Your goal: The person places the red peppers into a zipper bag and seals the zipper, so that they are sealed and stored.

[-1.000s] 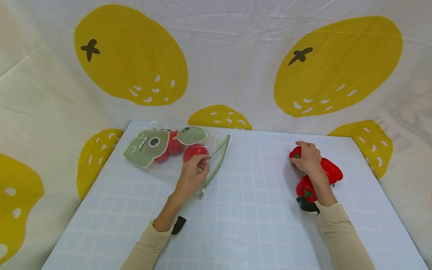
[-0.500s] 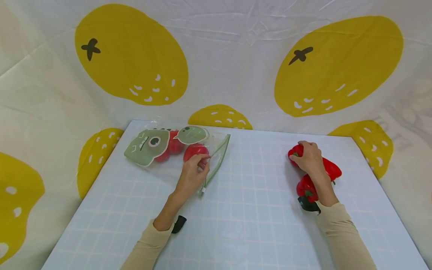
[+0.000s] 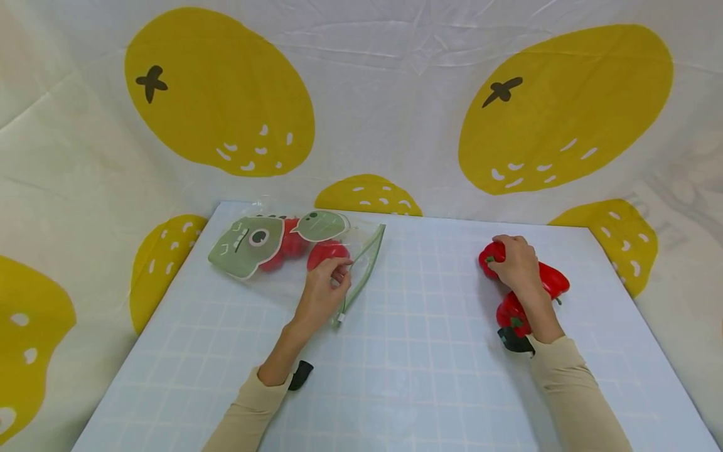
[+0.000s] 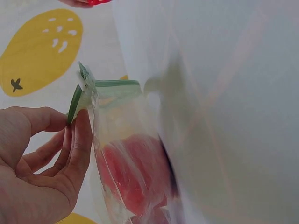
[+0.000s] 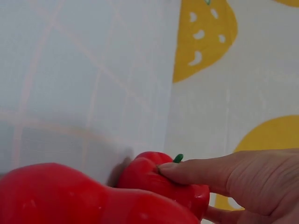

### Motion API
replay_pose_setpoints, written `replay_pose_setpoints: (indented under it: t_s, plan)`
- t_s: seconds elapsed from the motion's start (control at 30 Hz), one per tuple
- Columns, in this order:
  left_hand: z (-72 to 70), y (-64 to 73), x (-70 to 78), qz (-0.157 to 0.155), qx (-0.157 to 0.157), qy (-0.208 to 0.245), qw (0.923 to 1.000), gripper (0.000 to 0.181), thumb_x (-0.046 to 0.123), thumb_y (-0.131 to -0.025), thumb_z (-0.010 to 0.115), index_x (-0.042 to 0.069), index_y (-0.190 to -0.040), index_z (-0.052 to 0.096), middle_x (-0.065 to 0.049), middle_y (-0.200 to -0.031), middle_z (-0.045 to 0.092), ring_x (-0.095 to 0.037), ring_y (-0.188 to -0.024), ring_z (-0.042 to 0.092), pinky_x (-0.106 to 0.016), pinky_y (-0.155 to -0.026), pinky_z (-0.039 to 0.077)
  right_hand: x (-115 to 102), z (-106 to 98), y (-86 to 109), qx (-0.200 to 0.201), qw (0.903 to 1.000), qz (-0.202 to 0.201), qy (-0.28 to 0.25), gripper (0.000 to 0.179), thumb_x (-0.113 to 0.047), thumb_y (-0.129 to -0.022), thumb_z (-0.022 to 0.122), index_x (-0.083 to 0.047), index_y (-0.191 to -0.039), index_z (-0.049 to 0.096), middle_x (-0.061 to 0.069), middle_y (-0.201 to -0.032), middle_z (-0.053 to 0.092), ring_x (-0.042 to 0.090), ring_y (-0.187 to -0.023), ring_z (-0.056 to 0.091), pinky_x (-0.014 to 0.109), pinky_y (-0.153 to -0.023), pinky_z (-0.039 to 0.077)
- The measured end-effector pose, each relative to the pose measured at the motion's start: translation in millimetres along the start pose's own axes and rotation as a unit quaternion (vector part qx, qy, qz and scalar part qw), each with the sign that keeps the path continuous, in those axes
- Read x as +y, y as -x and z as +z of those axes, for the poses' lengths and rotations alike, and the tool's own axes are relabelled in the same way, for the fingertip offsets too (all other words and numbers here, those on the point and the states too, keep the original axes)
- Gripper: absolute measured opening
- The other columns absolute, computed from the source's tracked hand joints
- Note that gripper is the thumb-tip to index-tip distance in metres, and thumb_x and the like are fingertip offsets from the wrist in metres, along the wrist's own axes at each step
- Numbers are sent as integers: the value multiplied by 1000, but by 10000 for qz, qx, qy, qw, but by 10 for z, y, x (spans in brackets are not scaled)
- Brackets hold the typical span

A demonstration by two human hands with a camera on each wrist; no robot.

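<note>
On the left of the head view lies a clear zip bag [image 3: 294, 285] printed with a green cartoon monster, several red round items [image 3: 329, 252] inside it. My left hand [image 3: 322, 292] pinches the green edge strip [image 4: 74, 103] at the bag's mouth between thumb and fingers. Over on the right, my right hand [image 3: 516, 267] grips a red bell pepper [image 3: 489, 258] with a green stem; its thumb presses beside the stem in the right wrist view. Two more red peppers lie by that wrist, one nearer [image 3: 510, 312] and one farther right [image 3: 555, 280], both partly hidden by the forearm.
A pale blue table [image 3: 412, 370] with a white grid carries everything. Behind it hangs a white cloth [image 3: 384, 113] with large yellow fruit prints. Dark straps [image 3: 514, 340] show at both wrists. A white zip slider [image 3: 341, 318] sits at the bag's near corner.
The pepper under my right hand has shifted slightly left, and the pepper farther right has moved a little left too. My left hand and the bag have stayed put.
</note>
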State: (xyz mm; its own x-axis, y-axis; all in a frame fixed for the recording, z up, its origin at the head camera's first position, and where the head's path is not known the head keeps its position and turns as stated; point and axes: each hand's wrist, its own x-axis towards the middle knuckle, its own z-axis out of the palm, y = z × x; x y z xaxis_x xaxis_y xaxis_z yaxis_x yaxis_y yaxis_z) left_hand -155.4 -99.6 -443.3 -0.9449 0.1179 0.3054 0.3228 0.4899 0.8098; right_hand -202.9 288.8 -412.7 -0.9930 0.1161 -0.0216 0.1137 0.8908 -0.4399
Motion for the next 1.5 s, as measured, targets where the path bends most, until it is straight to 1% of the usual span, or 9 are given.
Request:
replay_pose_setpoints:
  t_s: [0.1, 0.2, 0.3, 0.53, 0.73, 0.93, 1.2, 1.37, 1.5]
  plan:
    - [-4, -3, -1, -6, 8, 1, 10000, 27, -1, -92, 72, 2, -119, 71, -7, -101, 69, -19, -87, 64, -32, -75, 61, 5, -12, -11, -107, 9999, 26, -39, 74, -3, -82, 79, 10, -145, 43, 39, -138, 42, 55, -126, 38, 70, -90, 51]
    - [-7, -6, -3, -17, 15, -3, 10000, 27, 0, -92, 72, 3, -120, 71, -6, -101, 69, -18, -87, 64, -30, -75, 60, 8, -31, -10, -251, 9995, 152, -78, 80, -4, -82, 80, 11, -147, 37, 39, -138, 41, 56, -127, 36, 69, -89, 52]
    - [-10, -8, -3, -21, 4, -5, 10000, 27, 0, -93, 72, 3, -120, 71, -6, -101, 69, -18, -87, 63, -29, -75, 60, 10, -47, -3, -338, 9991, 239, -134, 82, -5, -82, 81, 12, -148, 35, 38, -138, 41, 55, -127, 37, 69, -89, 52]
    - [-10, -10, 5, -2, -12, 25, 10000, 27, -1, -92, 71, 0, -119, 71, -7, -100, 69, -19, -87, 64, -30, -75, 60, 8, -106, 8, -595, 9979, 227, -102, 83, -9, -85, 79, 10, -151, 32, 39, -141, 37, 55, -128, 37, 69, -90, 51]
    - [-1, -2, 5, 2, 28, -2, 10000, 26, -1, -92, 71, 2, -119, 71, -7, -100, 69, -19, -87, 64, -31, -75, 60, 11, -158, 4, -865, 9959, 235, -89, 78, -13, -89, 75, 6, -152, 32, 39, -139, 38, 56, -127, 37, 69, -90, 52]
    - [5, 7, 0, -55, -3, -39, 10000, 27, 1, -93, 72, 5, -120, 71, -6, -101, 69, -18, -88, 64, -30, -77, 60, 32, -183, -10, -1079, 9939, 212, -95, 78, -17, -89, 75, 3, -152, 32, 38, -139, 39, 56, -127, 37, 67, -90, 53]
    - [-9, 10, 10, -165, -32, -53, 9998, 28, 1, -93, 73, 5, -120, 71, -6, -102, 69, -18, -89, 64, -31, -77, 61, 92, -223, -74, -1612, 9865, 252, -128, 81, -28, -94, 72, -3, -156, 27, 36, -145, 37, 55, -126, 37, 66, -90, 53]
    - [-9, 9, 2, -81, -19, -21, 10000, 26, 1, -93, 72, 4, -119, 71, -6, -101, 69, -18, -88, 64, -30, -76, 60, 99, -252, -77, -1782, 9832, 338, -183, 84, -29, -93, 73, -4, -158, 25, 36, -147, 35, 56, -129, 35, 65, -91, 53]
    - [-10, 12, -2, -4, 4, 27, 10000, 26, 0, -92, 72, 2, -118, 71, -7, -101, 69, -19, -87, 64, -31, -75, 60, 89, -273, -84, -1852, 9821, 294, -196, 84, -32, -94, 72, -4, -157, 25, 36, -148, 35, 56, -129, 35, 65, -91, 53]
